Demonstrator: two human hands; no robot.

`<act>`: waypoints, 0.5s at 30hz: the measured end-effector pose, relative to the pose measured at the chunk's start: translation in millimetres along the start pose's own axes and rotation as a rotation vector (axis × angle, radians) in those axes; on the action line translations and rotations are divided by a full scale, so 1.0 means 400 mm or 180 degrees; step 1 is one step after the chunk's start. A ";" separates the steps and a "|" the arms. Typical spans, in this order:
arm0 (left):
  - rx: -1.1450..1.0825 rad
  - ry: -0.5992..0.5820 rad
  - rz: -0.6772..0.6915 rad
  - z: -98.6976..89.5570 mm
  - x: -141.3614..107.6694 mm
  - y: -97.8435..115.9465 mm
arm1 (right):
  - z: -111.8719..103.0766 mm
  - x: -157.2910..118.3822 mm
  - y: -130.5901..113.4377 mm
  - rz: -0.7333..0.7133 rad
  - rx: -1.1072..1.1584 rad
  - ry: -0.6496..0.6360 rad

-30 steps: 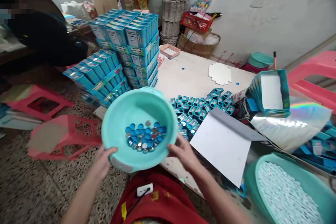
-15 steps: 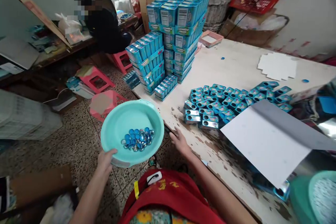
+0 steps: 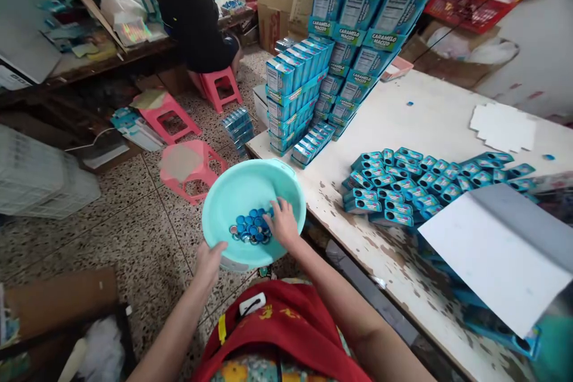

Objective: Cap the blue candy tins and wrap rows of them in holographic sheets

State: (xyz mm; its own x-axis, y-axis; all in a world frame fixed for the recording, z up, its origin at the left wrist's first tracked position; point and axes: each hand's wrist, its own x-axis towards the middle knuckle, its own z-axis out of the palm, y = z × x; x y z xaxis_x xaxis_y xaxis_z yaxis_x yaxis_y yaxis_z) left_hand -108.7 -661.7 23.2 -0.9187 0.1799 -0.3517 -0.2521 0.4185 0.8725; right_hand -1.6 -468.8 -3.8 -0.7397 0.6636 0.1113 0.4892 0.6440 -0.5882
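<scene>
A round mint-green basin (image 3: 230, 191) is held over the floor beside the table corner. My left hand (image 3: 209, 261) grips its near left rim, thumb over the edge. Inside lie several small round blue and silver caps (image 3: 253, 225), gathered toward the near side. My right hand (image 3: 283, 222) reaches into the basin at the right of the caps, its fingers spread and slightly bent, fingertips touching or just above them. Whether a cap is between those fingers cannot be made out.
On the worn white table (image 3: 326, 191) stand stacked blue boxes (image 3: 290, 95), many blue tins (image 3: 403, 185) and a white sheet (image 3: 496, 250). Pink stools (image 3: 188, 167) stand on the speckled floor. A person in black (image 3: 197, 24) sits at the back left.
My right hand has moved left from beside the table edge into the basin, over the caps. My left hand still holds the rim. The view has shifted, so the table things appear farther right.
</scene>
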 end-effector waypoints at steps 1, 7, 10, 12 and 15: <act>-0.0042 -0.0098 0.0017 0.001 -0.001 0.000 | 0.021 0.020 -0.005 0.0216 -0.0179 -0.0071; -0.0111 -0.0253 0.0172 0.018 -0.001 -0.006 | 0.129 0.003 -0.075 0.1132 -0.0235 -0.0415; -0.0298 -0.0354 0.0063 0.028 0.003 -0.015 | 0.171 -0.057 -0.143 0.0626 0.0048 -0.0631; -0.0402 -0.0376 -0.0037 0.028 0.010 -0.030 | 0.177 -0.087 -0.172 0.0233 0.0240 -0.0765; -0.0528 -0.0326 -0.0235 0.008 0.035 -0.071 | 0.134 -0.094 -0.156 -0.0201 0.0345 -0.0460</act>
State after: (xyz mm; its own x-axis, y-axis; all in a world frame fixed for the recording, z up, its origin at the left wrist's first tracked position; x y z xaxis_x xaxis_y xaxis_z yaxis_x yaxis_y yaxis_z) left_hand -113.3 -668.1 -7.4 -0.8623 0.2471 -0.4421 -0.3721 0.2831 0.8840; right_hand -29.0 -554.5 -14.2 -0.8299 0.5565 0.0392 0.3928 0.6328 -0.6673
